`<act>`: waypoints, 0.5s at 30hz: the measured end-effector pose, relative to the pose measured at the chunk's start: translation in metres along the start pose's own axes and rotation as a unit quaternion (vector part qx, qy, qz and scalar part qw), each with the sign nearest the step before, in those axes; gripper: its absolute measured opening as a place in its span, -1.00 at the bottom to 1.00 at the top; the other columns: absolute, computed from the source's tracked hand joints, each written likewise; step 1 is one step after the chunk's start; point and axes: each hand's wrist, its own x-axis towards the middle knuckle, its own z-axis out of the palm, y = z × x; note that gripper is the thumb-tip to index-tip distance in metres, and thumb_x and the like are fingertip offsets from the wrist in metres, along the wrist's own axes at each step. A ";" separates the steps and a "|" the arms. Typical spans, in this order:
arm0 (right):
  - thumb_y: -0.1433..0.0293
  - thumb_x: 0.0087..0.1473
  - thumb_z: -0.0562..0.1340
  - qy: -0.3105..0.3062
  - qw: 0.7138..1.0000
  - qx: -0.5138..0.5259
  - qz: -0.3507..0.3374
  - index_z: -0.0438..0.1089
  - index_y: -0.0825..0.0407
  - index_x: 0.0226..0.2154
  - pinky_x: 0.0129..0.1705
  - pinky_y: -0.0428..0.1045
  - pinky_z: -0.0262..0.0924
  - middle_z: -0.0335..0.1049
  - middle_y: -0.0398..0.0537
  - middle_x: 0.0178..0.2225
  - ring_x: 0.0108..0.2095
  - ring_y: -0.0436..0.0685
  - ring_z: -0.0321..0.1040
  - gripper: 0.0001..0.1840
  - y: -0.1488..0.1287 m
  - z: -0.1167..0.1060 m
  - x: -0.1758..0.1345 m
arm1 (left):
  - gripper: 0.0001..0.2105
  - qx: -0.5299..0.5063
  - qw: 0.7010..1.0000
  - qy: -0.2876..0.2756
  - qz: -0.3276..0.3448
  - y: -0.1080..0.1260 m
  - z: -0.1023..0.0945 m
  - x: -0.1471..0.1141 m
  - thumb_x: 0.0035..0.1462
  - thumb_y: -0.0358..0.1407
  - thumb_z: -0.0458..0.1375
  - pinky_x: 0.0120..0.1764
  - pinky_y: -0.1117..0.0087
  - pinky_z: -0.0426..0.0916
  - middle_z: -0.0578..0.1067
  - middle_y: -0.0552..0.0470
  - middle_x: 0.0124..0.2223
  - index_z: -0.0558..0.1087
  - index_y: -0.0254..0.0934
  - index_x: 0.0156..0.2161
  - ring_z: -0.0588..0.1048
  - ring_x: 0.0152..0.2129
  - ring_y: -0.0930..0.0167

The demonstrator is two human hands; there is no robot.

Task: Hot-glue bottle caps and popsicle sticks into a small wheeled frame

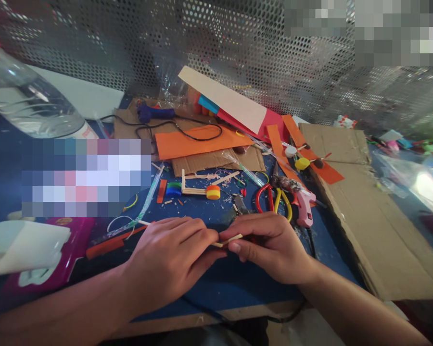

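My left hand (173, 250) is closed in a pinch around a thin pale wooden stick (217, 244), and only its tip shows past the fingers. Another stick end (234, 238) comes out between the thumb and forefinger of my right hand (274, 245), also closed. The two ends meet between my hands; I cannot tell whether they are one broken stick or two. Just beyond lie joined wooden sticks (195, 191) with an orange-and-yellow roll (213, 192) at one end, beside a blue-and-green roll (174, 189).
Red-and-yellow-handled scissors (264, 199) and a pink glue gun (305, 209) lie beyond my right hand. Flattened cardboard (378, 216) covers the right side. Orange paper (202, 142) and a blue-handled tool (155, 113) lie at the back. A water bottle (32, 96) stands left.
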 end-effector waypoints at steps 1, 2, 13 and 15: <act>0.43 0.19 0.39 0.000 1.000 -0.002 -0.013 0.65 0.07 -0.19 -0.47 -0.16 0.28 0.58 -0.08 -0.43 -0.51 -0.06 0.42 -0.87 0.001 0.000 0.000 | -0.84 -0.002 1.000 0.000 -0.001 0.000 0.000 0.000 0.42 -0.22 0.11 -0.35 0.36 0.33 0.53 0.11 -0.36 0.45 -0.23 -0.20 0.52 -0.47 0.40; 0.42 0.18 0.40 0.001 1.000 -0.008 -0.023 0.66 0.05 -0.17 -0.44 -0.15 0.31 0.60 -0.07 -0.40 -0.47 -0.05 0.45 -0.86 0.002 0.000 0.001 | -0.84 -0.004 1.000 0.001 0.000 0.000 0.000 0.000 0.42 -0.22 0.11 -0.35 0.36 0.33 0.52 0.12 -0.37 0.45 -0.24 -0.20 0.51 -0.47 0.41; 0.16 0.26 0.33 0.022 0.978 -0.206 -0.015 0.56 0.01 -0.06 -0.41 -0.08 0.26 0.47 -0.09 -0.32 -0.43 0.00 0.36 -0.68 -0.006 -0.020 0.004 | -0.80 0.017 0.999 -0.044 -0.013 -0.006 0.002 0.001 0.37 -0.36 0.07 -0.38 0.32 0.34 0.54 0.08 -0.38 0.53 -0.24 -0.26 0.53 -0.47 0.38; 0.21 0.33 0.24 0.041 0.943 -0.329 0.024 0.52 0.02 -0.13 -0.38 -0.06 0.21 0.45 -0.12 -0.39 -0.45 0.01 0.34 -0.75 -0.013 -0.030 0.003 | -0.78 0.056 0.995 -0.084 -0.027 -0.007 0.004 0.001 0.37 -0.35 0.07 -0.41 0.30 0.32 0.52 0.08 -0.41 0.53 -0.24 -0.31 0.52 -0.49 0.35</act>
